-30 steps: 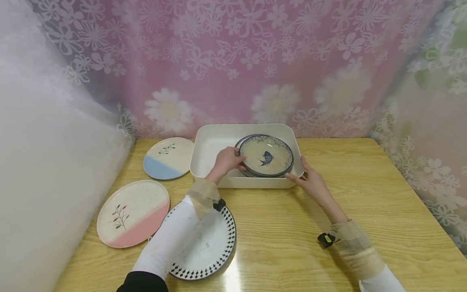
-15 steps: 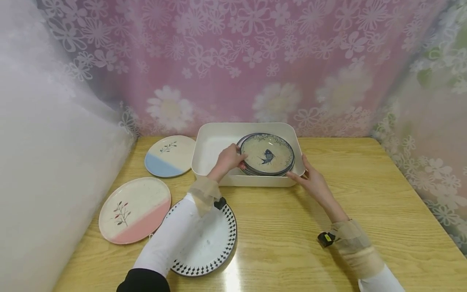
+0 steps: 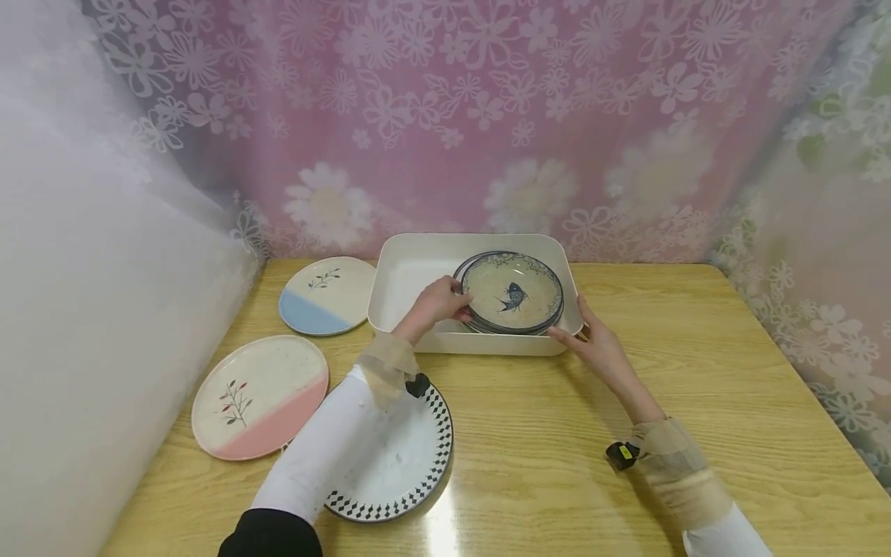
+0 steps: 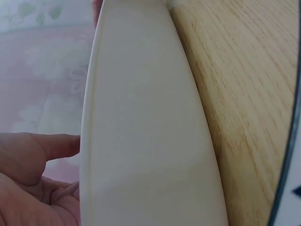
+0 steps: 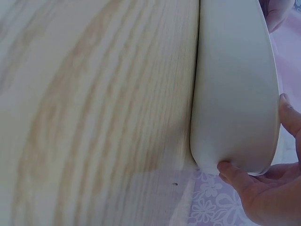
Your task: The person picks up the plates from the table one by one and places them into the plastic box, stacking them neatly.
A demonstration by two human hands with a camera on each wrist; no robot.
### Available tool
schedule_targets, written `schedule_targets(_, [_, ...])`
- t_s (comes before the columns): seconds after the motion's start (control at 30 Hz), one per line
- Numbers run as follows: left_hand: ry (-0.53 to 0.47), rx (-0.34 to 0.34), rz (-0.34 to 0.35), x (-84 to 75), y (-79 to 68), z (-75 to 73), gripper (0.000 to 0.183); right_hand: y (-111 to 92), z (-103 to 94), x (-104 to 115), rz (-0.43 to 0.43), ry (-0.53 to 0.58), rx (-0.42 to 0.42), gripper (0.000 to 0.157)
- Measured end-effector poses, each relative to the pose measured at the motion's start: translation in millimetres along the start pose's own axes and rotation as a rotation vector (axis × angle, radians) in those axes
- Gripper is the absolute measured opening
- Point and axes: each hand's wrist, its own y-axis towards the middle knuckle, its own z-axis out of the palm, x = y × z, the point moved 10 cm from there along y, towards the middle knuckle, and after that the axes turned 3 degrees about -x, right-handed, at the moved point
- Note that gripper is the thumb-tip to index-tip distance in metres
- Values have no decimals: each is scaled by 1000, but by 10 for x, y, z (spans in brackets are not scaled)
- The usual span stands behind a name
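Note:
In the head view a white rectangular bin [image 3: 480,345] stands against the curtain. A beige plate with a blue fish [image 3: 543,311] lies on top of other dark-rimmed plates in its right half. My left hand [image 3: 437,300] reaches over the bin's front wall and pinches the fish plate's left edge, thumb on top. The fingers beneath the plate are partly hidden. My right hand [image 3: 600,348] grips the bin's front right corner. In the right wrist view, one finger [image 5: 235,179] touches the bin's outer side, with the thumb near its rim.
A blue-and-cream plate [image 3: 327,298] lies left of the bin. Nearer lies a pink-and-cream plate [image 3: 261,398]. A white plate with a black diamond rim [image 3: 400,456] sits under my left forearm. The wooden table [image 3: 543,480] extends to the right.
The head view has shifted slightly, so bin and plates appear a little higher and to the right. Both hands keep their holds.

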Motion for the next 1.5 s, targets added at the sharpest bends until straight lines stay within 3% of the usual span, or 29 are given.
schedule_targets(0.2, [-33,-20,37,-49,-64,-75,47,0,1,6,4,5,6,100])
schedule_targets(0.4, [122,-56,133,-208,-153,-204,31,4,16,-11,15,8,13,101])
schedule_targets(0.57, [251,-92,201,-366,-261,-296,29,-3,26,-17,17,11,14,101])
schedule_targets(0.8, [287,-86,291,-591,-480,-390,23,-14,27,-6,9,22,12,99])
schedule_targets(0.93, [292,-89,329,-636,-617,-518,23,-19,27,6,7,29,13,99])
schedule_targets(1.07, [278,-107,319,-565,-750,-725,23,-18,30,11,9,20,17,100])
schedule_targets(1.27, [282,-143,267,-303,-927,-1036,24,-16,22,6,12,19,9,101])
schedule_targets(1.4, [295,-130,222,-48,-1031,-1127,26,-22,32,-4,15,30,11,102])
schedule_targets(1.5, [330,-82,194,163,-1092,-1127,28,-15,40,-5,11,36,13,102])
